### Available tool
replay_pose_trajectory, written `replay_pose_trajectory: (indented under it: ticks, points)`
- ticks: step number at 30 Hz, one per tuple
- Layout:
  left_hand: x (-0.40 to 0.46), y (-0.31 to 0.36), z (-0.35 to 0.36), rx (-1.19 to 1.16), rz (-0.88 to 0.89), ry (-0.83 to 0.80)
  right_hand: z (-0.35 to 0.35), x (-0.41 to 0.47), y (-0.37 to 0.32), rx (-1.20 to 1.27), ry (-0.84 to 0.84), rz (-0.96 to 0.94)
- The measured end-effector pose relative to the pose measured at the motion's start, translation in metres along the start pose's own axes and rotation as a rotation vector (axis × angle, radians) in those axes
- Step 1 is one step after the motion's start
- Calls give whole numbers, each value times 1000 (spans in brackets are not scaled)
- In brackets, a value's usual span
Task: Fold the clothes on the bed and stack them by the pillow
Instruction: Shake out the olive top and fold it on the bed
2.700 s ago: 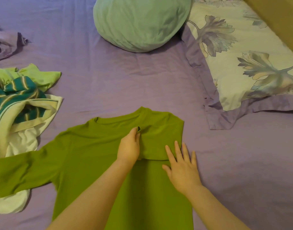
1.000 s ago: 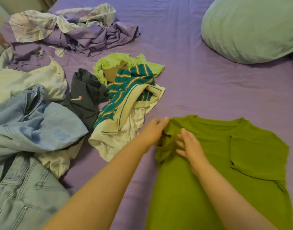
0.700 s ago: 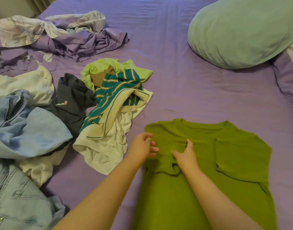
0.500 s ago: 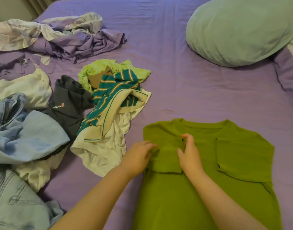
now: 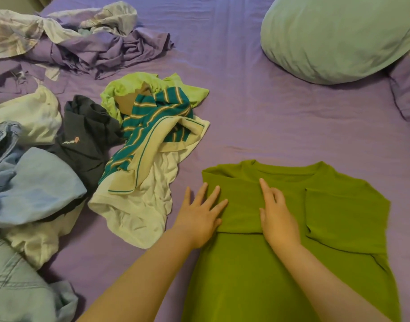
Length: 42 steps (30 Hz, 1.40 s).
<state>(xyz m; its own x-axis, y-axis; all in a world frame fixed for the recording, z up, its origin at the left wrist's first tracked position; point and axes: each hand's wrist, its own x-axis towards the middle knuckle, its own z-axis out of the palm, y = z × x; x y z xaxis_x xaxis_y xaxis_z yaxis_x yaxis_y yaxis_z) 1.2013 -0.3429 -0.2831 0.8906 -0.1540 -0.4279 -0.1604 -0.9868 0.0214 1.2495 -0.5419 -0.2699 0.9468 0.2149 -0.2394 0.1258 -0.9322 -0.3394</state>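
Green t-shirt point(image 5: 280, 275) sleeves folded in, left hand point(image 5: 200, 216) and right hand point(image 5: 277, 216) spread flat on it

Two arms come in from the bottom of the frame. Both are bare, with no sleeves showing. The left hand point(image 5: 200, 218) and the right hand point(image 5: 277, 217) wear no rings, no watch and no gloves. The fingernails are short and plain.

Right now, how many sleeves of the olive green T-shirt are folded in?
2: left sleeve under both flat hands, left hand and right hand; right sleeve folded across the olive green T-shirt.
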Motion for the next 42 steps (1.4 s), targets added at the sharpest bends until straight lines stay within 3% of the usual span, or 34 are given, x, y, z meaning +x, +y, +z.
replay_pose_trajectory:
  ticks: [4,8,11,13,16,21,26,28,32,35,37,42]
  points:
    - [6,-16,-8,30,-42,-100,-9,-4,0,-205,56,-2]
    - [-21,-12,-2,-181,-160,63,-7,-37,-13,-210,194,-236]
    - [-52,-2,11,-356,-224,160,10,-75,-25,-162,107,-424]
    - [-69,7,16,-585,-296,104,24,-96,-30,-168,22,-464]
    - [-82,15,20,-804,-391,-23,36,-117,-35,-209,-53,-432]
    - [-81,18,19,-1218,-492,-37,39,-132,-29,-286,-50,-468]
    - [-75,16,19,-985,-446,-71,45,-136,-26,-268,-7,-452]
    - [-74,17,19,-1000,-428,-112,49,-139,-25,-249,24,-433]
    - [-79,8,13,-1526,-548,-101,53,-149,-20,-181,60,-360]
    - [-83,-4,8,-1739,-609,-103,56,-157,-16,-146,64,-319]
    - [-85,-3,8,-1688,-583,-169,58,-160,-17,-125,43,-279]
    - [-92,26,18,-1259,-479,-247,61,-165,-15,-114,-68,-217]
